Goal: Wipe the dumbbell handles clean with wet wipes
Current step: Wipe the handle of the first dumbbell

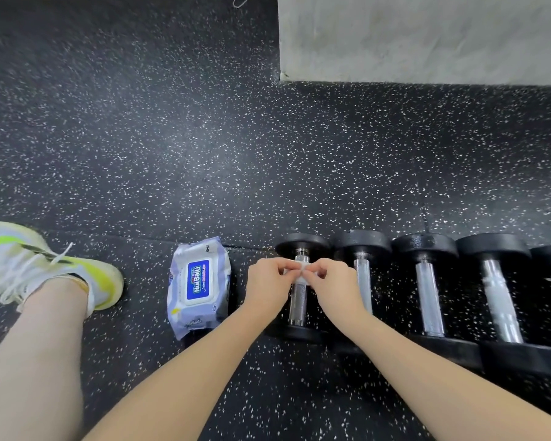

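The floor (204, 138) is dark and speckled. A row of dumbbells (427, 288) lies on it, side by side, stretching off to the right of the hands. The pack of wet wipes (199, 286) lies just to the left of the left hand, with its lid closed.

The nearest dumbbell (299, 288) is right under both hands. Its shiny handle (297, 305) runs straight away from the person, from near to far, so a wipe would need to slide along that line.

The left hand (268, 284) and the right hand (333, 283) meet over the far part of the handle. Each one pinches an end of a small white wipe (301, 270) with curled fingers. The wipe sits across the handle. Both hands are equally near.
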`<state>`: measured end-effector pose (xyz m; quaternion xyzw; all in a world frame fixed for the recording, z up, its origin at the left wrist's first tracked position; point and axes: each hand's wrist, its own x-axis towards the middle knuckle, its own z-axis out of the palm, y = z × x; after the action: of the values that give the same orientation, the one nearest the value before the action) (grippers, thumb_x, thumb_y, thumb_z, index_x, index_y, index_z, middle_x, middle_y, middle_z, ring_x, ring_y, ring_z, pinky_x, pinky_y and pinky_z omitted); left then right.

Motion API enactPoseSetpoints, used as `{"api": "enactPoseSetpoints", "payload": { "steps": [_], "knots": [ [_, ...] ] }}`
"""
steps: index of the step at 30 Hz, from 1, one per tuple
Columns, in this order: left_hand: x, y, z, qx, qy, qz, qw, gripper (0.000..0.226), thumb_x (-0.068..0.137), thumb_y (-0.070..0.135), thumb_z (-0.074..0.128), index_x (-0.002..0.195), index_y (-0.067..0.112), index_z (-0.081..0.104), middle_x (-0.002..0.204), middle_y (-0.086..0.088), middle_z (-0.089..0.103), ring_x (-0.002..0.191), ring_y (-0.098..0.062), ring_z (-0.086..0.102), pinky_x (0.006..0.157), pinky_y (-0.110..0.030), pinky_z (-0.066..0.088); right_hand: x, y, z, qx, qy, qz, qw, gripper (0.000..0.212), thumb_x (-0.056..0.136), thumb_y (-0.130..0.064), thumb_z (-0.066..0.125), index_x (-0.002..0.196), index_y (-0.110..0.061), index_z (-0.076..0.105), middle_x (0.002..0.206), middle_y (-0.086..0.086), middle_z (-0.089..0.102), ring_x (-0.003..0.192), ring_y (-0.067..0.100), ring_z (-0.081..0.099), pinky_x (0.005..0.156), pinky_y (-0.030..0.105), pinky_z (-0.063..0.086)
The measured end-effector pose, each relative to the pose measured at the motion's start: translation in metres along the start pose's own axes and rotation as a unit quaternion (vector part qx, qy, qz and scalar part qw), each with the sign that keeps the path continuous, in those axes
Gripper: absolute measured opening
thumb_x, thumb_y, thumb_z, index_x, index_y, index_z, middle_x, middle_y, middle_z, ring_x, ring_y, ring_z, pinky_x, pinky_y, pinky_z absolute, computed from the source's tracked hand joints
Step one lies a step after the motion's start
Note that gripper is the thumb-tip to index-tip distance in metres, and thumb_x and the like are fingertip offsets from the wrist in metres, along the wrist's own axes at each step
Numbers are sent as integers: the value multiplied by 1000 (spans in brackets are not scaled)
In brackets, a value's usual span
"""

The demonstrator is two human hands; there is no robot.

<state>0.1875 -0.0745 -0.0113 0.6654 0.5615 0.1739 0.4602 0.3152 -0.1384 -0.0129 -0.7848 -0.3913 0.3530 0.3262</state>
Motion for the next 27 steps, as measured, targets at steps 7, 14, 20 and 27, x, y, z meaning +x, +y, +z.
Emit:
{"api": "enactPoseSetpoints", "payload": {
  "steps": [7,14,20,27],
  "knots": [
    [-1,4,6,-5,25,-4,1000,15,91,20,72,95,31,82,74,24,68,61,14,55,62,-6,39,6,-1,1,-4,6,-2,1000,11,95,-22,66,89,-21,76,77,-8,67,69,3,56,59,16,36],
    [10,7,11,-8,50,-1,999,14,92,25,71,100,29,81,84,20,72,78,6,60,70,-5,40,20,-7,0,3,25,2,1000,13,95,-22,66,97,-21,78,83,-5,72,78,13,65,63,19,46],
    [17,8,12,-1,47,-15,999,14,93,23,71,103,24,81,90,12,74,76,3,58,72,-11,40,23,-6,1,8,30,3,1000,14,95,-20,66,94,-19,80,81,-6,72,67,14,62,59,24,47],
    [7,10,6,-13,21,-25,999,18,90,19,73,93,35,81,77,21,69,71,5,57,66,-10,38,14,-5,-1,0,7,7,1000,14,94,-20,68,88,-19,80,81,-9,70,66,8,59,55,13,36]
  ]
}}
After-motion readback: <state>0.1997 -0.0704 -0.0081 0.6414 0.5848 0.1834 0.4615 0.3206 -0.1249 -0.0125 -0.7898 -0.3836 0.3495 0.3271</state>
